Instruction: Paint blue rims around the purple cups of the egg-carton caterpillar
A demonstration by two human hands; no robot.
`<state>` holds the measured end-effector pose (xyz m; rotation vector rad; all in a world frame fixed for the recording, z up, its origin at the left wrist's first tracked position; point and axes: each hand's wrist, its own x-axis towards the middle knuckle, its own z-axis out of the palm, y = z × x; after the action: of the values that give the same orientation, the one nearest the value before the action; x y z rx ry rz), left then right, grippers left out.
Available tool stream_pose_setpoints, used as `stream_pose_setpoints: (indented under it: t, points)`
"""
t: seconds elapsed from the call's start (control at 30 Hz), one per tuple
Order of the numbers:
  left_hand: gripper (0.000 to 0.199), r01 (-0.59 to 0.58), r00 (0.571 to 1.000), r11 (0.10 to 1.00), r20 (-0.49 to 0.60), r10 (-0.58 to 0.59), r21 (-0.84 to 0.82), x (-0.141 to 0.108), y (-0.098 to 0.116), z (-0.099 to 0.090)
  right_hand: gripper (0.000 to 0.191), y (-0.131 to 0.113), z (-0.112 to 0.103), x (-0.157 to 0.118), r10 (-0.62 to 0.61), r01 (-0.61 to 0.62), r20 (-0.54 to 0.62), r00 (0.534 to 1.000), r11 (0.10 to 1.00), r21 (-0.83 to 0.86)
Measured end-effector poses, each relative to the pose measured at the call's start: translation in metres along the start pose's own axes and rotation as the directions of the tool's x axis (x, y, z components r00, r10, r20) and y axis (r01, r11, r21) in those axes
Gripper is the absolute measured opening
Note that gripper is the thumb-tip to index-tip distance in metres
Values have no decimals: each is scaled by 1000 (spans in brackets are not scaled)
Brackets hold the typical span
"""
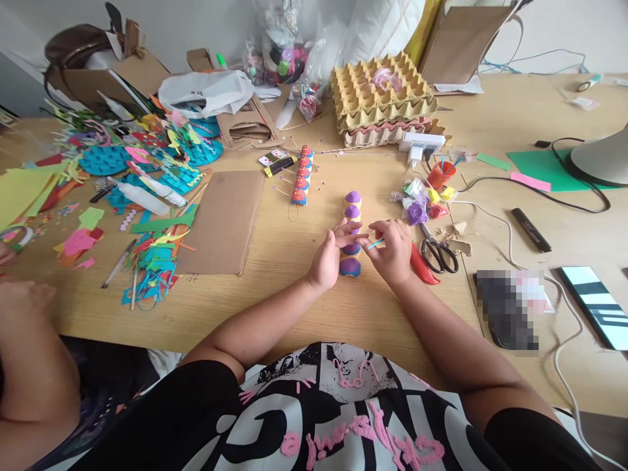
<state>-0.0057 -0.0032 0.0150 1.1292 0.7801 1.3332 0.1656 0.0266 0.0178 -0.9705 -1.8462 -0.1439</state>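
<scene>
My right hand pinches a thin light-blue stick between its fingertips, over the middle of the table. Close beside it, my left hand has its fingers stretched toward the right fingertips; whether it touches the stick cannot be made out. Under and behind both hands lies an egg-carton strip with purple domes, blue edges and yellowish parts, partly hidden by my fingers. Farther back stands a second strip, painted red, blue and yellow, with thin pins sticking out at its sides.
Scissors and a red object lie right of my hand. Behind are clay packets, an orange cup and stacked egg trays. Cardboard and colourful scraps lie left, near another person's arm. Cables run along the right.
</scene>
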Motion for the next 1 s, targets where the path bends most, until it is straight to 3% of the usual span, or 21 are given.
stream_pose_setpoints:
  t: [0.17, 0.33, 0.53, 0.67, 0.73, 0.8, 0.87, 0.93, 1.0]
  points:
    - [78, -22, 1000, 1000, -14, 22, 12, -2, -1, 1, 23, -5, -1, 6, 80, -80, -2, 997, 996, 39]
    - [76, -85, 996, 993, -13, 86, 85, -1, -5, -3, 11, -12, 1, 17, 257, -265, 70, 964, 952, 152]
    - [38, -54, 985, 977, -150, 86, 207, 1, -7, -5, 12, -22, 9, 25, 338, -362, 134, 932, 893, 268]
    - [30, -37, 970, 988, -233, 71, 149, 5, -3, -2, 19, -24, 6, 22, 408, -438, 172, 897, 763, 475]
    - [29, -36, 964, 994, -257, 61, 102, 6, -2, -1, 22, -21, 0, 21, 328, -380, 192, 925, 776, 503]
    - [26, -32, 962, 999, -270, 40, 35, 6, -2, 1, 21, -16, -5, 20, 142, -242, 248, 958, 863, 443]
    - [26, -17, 964, 1000, -265, 10, -25, 5, -3, 1, 16, -13, -7, 20, 44, -155, 271, 962, 901, 405]
    - [34, 2, 971, 998, -237, -18, -67, 4, -3, 1, 14, -13, -7, 20, 33, -139, 262, 965, 907, 398]
    - [49, 21, 981, 995, -190, -39, -93, 4, -2, 1, 15, -14, -6, 19, 103, -200, 239, 965, 881, 428]
